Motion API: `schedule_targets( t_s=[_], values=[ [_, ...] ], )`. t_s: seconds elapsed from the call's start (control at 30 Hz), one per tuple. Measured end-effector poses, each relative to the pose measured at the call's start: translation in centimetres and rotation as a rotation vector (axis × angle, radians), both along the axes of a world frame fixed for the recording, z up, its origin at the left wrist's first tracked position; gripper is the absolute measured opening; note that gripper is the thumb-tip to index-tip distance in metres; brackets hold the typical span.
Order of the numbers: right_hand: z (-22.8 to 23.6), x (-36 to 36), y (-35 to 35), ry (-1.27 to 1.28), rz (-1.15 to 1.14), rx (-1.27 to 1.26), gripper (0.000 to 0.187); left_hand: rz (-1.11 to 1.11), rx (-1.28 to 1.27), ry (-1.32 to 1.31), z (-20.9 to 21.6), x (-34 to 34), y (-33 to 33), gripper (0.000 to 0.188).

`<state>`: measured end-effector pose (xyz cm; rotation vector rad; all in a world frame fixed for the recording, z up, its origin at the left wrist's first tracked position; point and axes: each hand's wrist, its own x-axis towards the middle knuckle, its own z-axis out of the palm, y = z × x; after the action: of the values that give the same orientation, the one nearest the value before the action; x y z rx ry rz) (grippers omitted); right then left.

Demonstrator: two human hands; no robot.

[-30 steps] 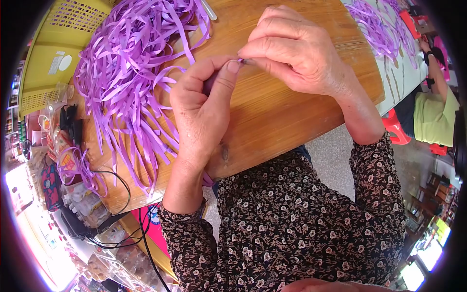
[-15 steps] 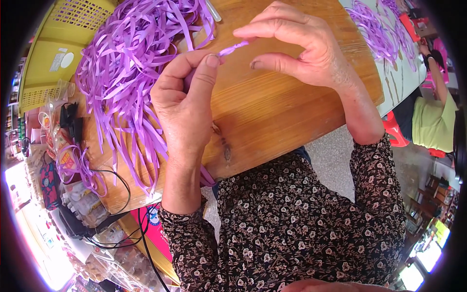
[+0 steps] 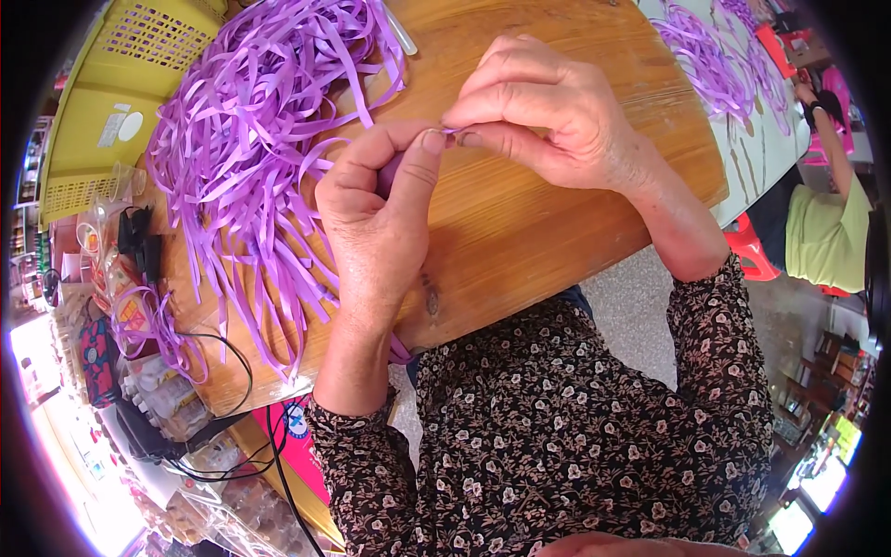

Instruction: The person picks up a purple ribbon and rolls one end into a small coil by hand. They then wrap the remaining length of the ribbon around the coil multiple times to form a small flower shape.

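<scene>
Both my hands meet above the wooden table (image 3: 529,251), working on one purple ribbon (image 3: 451,131). My left hand (image 3: 380,190) is closed, thumb and forefinger pinching the ribbon; more purple shows inside its curled fingers. From the other side my right hand (image 3: 557,116) pinches the ribbon's short end between thumb and fingertips. The fingertips of the two hands nearly touch and hide most of the piece between them. Left of my hands lies a big tangled heap of purple ribbons (image 3: 251,139), its loose ends trailing toward the table's near edge.
A yellow plastic basket (image 3: 79,148) stands at the far left. Black cables (image 3: 237,357) and bagged goods (image 3: 162,395) crowd the left edge. More purple ribbons (image 3: 710,70) lie on a white table at the right, where another person in a yellow-green top (image 3: 826,237) sits.
My right thumb and fingers, apart before, have closed on the ribbon's end. My left hand has shifted a little to the right and down, bringing the hands together.
</scene>
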<state>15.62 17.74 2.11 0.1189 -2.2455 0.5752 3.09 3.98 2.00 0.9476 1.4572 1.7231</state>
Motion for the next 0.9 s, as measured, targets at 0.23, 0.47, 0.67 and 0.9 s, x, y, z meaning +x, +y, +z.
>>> schedule_targets(
  t_s=[0.23,0.47,0.67,0.9],
  values=[
    [0.6,0.3,0.7,-0.028,-0.081,0.111,0.016,0.02,0.018,0.078,-0.2,0.4,0.0,0.008],
    [-2.4,-0.9,6.3,0.602,0.875,-0.862,0.005,-0.09,0.013,0.245,-0.8,-0.9,0.6,0.012],
    [1.6,3.9,7.7,0.635,-0.118,-1.06,0.011,-0.015,0.044,0.378,0.0,-2.2,0.2,0.012],
    [0.1,4.8,10.5,0.845,1.119,-1.577,0.01,-0.057,-0.056,0.057,0.5,-1.9,0.5,0.017]
  ],
)
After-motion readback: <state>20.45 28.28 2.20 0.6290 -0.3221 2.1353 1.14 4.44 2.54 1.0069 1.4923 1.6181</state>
